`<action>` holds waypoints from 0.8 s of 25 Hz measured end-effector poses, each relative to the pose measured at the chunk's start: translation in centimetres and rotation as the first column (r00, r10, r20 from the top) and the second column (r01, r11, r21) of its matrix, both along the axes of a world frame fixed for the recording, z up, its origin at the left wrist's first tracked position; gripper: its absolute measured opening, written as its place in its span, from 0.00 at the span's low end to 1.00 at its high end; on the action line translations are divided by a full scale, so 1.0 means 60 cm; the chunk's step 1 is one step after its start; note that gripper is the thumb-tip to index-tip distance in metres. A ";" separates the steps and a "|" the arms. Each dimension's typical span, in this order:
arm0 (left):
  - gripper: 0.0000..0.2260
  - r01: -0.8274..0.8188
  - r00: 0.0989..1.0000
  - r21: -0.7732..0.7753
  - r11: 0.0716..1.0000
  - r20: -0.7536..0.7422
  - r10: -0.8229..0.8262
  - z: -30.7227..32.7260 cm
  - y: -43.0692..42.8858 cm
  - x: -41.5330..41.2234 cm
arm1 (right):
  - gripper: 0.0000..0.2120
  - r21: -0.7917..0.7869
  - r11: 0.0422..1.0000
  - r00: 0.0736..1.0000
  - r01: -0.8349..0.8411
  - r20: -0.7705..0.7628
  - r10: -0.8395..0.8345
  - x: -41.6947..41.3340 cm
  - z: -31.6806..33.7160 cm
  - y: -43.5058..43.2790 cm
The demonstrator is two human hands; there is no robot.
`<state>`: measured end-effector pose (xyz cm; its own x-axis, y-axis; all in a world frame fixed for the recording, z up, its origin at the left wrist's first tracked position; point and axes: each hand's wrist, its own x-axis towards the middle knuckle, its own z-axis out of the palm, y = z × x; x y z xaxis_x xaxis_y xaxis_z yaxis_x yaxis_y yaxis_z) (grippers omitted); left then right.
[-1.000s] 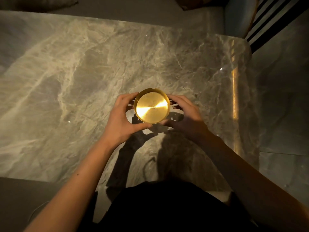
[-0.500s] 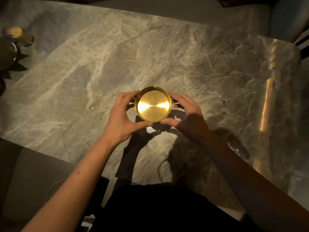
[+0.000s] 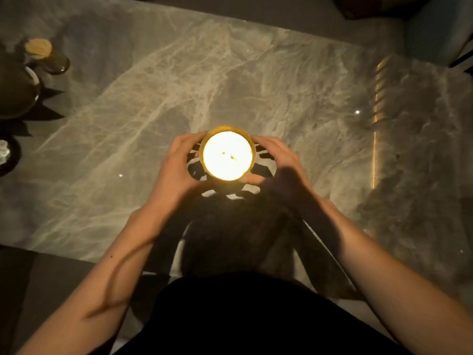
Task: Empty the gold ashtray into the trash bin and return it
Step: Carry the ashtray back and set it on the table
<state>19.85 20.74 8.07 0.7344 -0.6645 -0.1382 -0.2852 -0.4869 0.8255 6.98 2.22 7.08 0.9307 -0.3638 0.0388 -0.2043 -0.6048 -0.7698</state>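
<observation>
Gold ashtray point(image 3: 227, 155) is glaring white inside, both left hand point(image 3: 176, 172) and right hand point(image 3: 281, 172) holding it over marble table point(image 3: 256, 85), cork-lidded jar point(image 3: 42, 53) standing far left.

One round gold metal ashtray point(image 3: 228, 155) is seen, two bare hands, one grey marble table point(image 3: 256, 85), and one small cork-topped glass jar point(image 3: 41, 51).

Your ashtray point(image 3: 228, 154) is polished gold metal, so glossy that its inside glares white under the light. The table point(image 3: 153, 98) beneath it is veined grey marble, smooth and shiny enough to mirror points of light. At the far left stands a jar point(image 3: 48, 57) that looks like glass, its pale lid possibly cork; the dimness blurs it.
</observation>
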 end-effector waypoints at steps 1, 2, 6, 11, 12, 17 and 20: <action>0.41 0.005 1.000 0.006 1.000 -0.009 -0.005 0.003 0.030 0.026 | 0.36 0.003 1.000 1.000 -0.006 -0.016 0.006 0.025 0.005 0.031; 0.41 0.017 1.000 0.003 1.000 0.002 -0.017 0.006 0.058 0.047 | 0.36 0.034 0.999 0.999 0.003 -0.044 -0.002 0.046 0.015 0.058; 0.42 0.107 0.985 -0.057 0.993 0.140 -0.099 0.020 0.140 0.094 | 0.37 0.092 0.995 0.996 0.033 -0.091 -0.024 0.100 0.042 0.134; 0.43 0.056 0.992 -0.086 0.995 0.117 -0.045 0.031 0.179 0.114 | 0.37 0.142 0.990 0.997 -0.017 -0.071 0.028 0.129 0.052 0.160; 0.43 0.026 0.996 -0.085 0.996 0.085 -0.019 0.036 0.181 0.113 | 0.37 0.144 0.989 0.997 -0.028 -0.066 0.037 0.131 0.050 0.161; 0.40 -0.168 0.986 0.027 0.985 -0.008 0.168 0.046 0.184 0.091 | 0.37 0.109 0.986 0.992 -0.128 0.006 0.128 0.139 0.025 0.162; 0.40 -0.191 0.981 0.026 0.981 0.024 0.191 0.045 0.190 0.065 | 0.35 0.134 0.984 0.992 -0.119 0.066 0.111 0.122 0.003 0.170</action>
